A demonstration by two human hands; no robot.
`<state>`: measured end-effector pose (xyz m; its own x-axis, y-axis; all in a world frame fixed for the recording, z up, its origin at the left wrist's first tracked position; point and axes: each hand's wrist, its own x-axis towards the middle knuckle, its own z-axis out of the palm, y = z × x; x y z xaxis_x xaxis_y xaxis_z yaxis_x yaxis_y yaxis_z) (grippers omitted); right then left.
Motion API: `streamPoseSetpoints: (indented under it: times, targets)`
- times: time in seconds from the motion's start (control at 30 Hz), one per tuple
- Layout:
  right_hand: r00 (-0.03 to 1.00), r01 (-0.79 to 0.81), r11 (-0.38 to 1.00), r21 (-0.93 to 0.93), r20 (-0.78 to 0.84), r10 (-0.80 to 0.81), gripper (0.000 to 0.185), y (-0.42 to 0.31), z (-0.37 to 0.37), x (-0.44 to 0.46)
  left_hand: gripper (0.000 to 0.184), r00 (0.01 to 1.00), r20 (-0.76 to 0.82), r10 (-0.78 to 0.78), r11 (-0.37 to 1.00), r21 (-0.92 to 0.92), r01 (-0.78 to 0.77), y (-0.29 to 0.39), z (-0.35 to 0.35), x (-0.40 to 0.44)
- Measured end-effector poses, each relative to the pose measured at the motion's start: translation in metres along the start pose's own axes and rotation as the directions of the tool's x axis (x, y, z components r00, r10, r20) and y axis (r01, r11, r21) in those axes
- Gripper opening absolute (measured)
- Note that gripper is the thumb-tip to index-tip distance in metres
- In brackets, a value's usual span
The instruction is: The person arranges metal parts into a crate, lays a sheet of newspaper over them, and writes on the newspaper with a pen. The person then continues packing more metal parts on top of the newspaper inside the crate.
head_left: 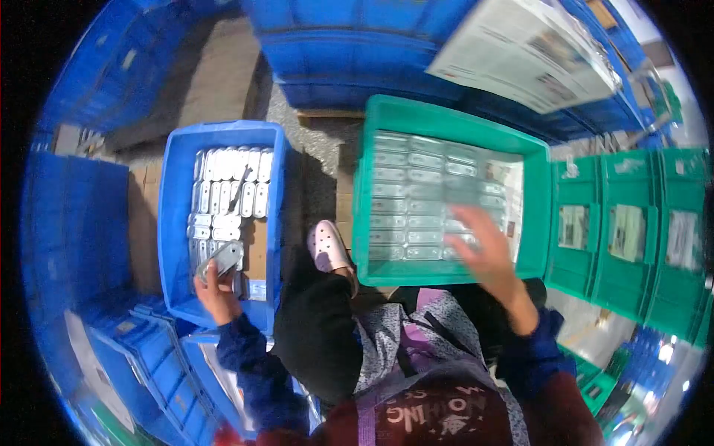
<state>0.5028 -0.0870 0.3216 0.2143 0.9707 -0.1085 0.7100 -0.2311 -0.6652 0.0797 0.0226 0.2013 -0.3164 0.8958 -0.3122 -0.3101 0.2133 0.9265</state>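
Note:
My left hand (217, 296) holds a silver metal part (222, 259) over the near part of the blue bin (169, 215). Rows of similar metal parts (223, 165) lie in that bin, with a thin dark tool-like strip (239, 187) on top of them. On the right, my right hand (483, 251) is over the green bin (456, 119), blurred by motion, its fingers apart and nothing visible in them. Neat rows of metal parts (388, 189) fill the left and middle of the green bin, beside printed paper (515, 186).
Stacked blue crates (342, 52) stand ahead, with a newspaper (520, 56) on top at the right. More blue crates (74, 223) are on the left, and green crates (625, 182) on the right. A pink clog (327, 245) shows on the floor between the bins.

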Motion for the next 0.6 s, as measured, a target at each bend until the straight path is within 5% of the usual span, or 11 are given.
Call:
streamPoseSetpoints:
  times: [0.03, 0.13, 0.23, 0.27, 0.37, 0.4, 0.47, 0.53, 0.6]
  targets:
    - [0.946, 0.323, 0.946, -0.031, -0.024, -0.324, 0.048, -0.013, 0.012, 0.007, 0.024, 0.995, 0.078, 0.069, 0.973, 0.217, -0.084, 0.029, 0.029, -0.016]
    - [0.867, 0.496, 0.863, 0.099, 0.0, -0.499, 0.078, -0.084, 0.014, 0.017, 0.026, 0.931, 0.355, -0.081, 0.933, 0.357, -0.055, 0.103, 0.129, -0.081]
    - [0.907, 0.419, 0.902, 0.107, 0.0, -0.421, 0.072, -0.101, -0.005, 0.006, 0.033, 0.82, 0.557, -0.133, 0.928, 0.36, -0.095, 0.11, 0.199, -0.131]
    - [0.902, 0.432, 0.899, 0.075, -0.046, -0.43, 0.057, -0.094, -0.009, 0.003, 0.03, 0.763, 0.624, -0.168, 0.922, 0.374, -0.103, 0.108, 0.22, -0.145]
    - [0.972, 0.226, 0.973, 0.054, -0.081, -0.221, 0.031, -0.064, -0.027, -0.009, 0.039, 0.715, 0.68, -0.16, 0.907, 0.388, -0.166, 0.073, 0.261, -0.17]
    - [0.978, 0.194, 0.978, 0.083, -0.09, -0.186, 0.037, -0.048, -0.031, -0.012, 0.04, 0.723, 0.671, -0.165, 0.91, 0.386, -0.15, 0.06, 0.273, -0.178]
    - [0.989, 0.097, 0.99, 0.106, -0.117, -0.085, 0.043, -0.021, -0.036, -0.016, 0.044, 0.735, 0.606, -0.304, 0.906, 0.424, 0.025, 0.036, 0.293, -0.188]
    - [0.991, 0.07, 0.993, 0.093, -0.122, -0.059, 0.042, -0.001, -0.046, -0.019, 0.055, 0.582, 0.636, -0.507, 0.861, 0.343, 0.376, 0.022, 0.31, -0.189]
    - [0.986, 0.093, 0.99, 0.105, -0.146, -0.077, 0.042, 0.02, -0.048, -0.02, 0.068, 0.516, 0.575, -0.635, 0.77, 0.409, 0.491, 0.0, 0.323, -0.188]
